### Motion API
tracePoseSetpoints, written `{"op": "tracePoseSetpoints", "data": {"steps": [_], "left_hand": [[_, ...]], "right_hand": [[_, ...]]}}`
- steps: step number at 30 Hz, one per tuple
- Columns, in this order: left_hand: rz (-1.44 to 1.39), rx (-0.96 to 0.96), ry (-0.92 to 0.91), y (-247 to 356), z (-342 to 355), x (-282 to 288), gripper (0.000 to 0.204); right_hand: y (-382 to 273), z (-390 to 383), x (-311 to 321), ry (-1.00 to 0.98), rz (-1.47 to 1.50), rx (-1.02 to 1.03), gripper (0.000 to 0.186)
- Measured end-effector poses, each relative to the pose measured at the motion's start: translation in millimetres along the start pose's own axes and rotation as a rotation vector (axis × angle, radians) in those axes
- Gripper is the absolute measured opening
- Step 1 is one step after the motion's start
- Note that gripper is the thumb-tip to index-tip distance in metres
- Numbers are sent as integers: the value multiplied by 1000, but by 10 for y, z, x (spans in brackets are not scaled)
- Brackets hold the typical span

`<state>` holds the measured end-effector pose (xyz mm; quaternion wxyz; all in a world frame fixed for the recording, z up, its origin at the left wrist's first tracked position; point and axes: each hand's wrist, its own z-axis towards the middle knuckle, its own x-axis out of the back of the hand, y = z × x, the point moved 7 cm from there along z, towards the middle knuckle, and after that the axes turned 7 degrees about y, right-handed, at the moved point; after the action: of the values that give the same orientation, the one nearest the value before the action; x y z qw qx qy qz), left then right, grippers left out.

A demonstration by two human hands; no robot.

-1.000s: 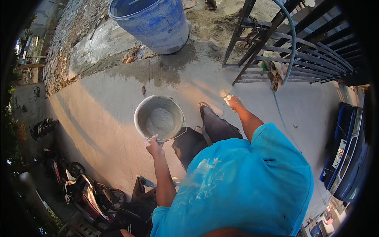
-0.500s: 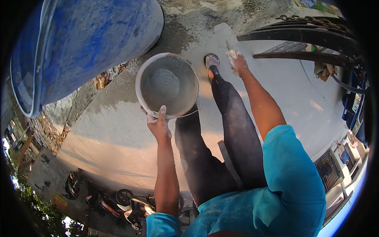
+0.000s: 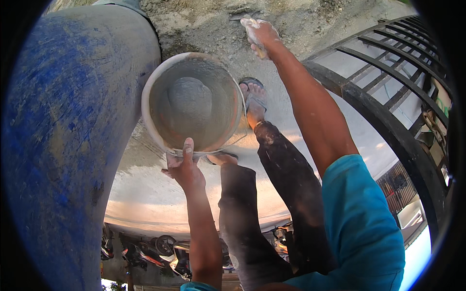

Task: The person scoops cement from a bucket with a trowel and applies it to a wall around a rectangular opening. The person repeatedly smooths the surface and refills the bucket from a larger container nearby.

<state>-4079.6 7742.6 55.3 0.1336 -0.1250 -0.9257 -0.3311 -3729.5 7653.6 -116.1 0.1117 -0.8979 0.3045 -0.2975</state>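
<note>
Up front, left hand (image 3: 187, 167) clamped on the near rim of a grey bucket (image 3: 194, 104), thumb hooked over the edge, fingers out of sight beneath. Bucket held out ahead of that hand, mouth turned up toward the camera, a dried mound of cement at its bottom, just beside a big blue barrel (image 3: 63, 136) on the left. Farther out and to the right, right hand (image 3: 262, 36) closed around a pale, crusted handle, apparently of a trowel (image 3: 241, 17) whose blade is barely visible against a sand pile (image 3: 204, 22). Sand lying beyond the bucket's far rim, so nearer the right hand than the left. Below, dark trousers (image 3: 286, 184), a sandalled foot (image 3: 253, 99) on concrete ground (image 3: 160, 194), and a black metal gate (image 3: 388, 131) curving along the right.
</note>
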Motion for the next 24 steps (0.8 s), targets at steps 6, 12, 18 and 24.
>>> {"op": "tracePoseSetpoints", "data": {"steps": [6,12,18,24], "left_hand": [[51,29,-9,148,154,-548,56],[9,-7,-144,162,415,-856,57],[103,-7,-183,172,683,-1103,51],[212,-53,-206,204,966,-1328,49]], "right_hand": [[-73,499,-175,-2,-10,10,54],[37,473,-149,-15,56,63,29],[93,412,-41,22,-52,169,35],[153,196,138,145,-438,551,61]]}}
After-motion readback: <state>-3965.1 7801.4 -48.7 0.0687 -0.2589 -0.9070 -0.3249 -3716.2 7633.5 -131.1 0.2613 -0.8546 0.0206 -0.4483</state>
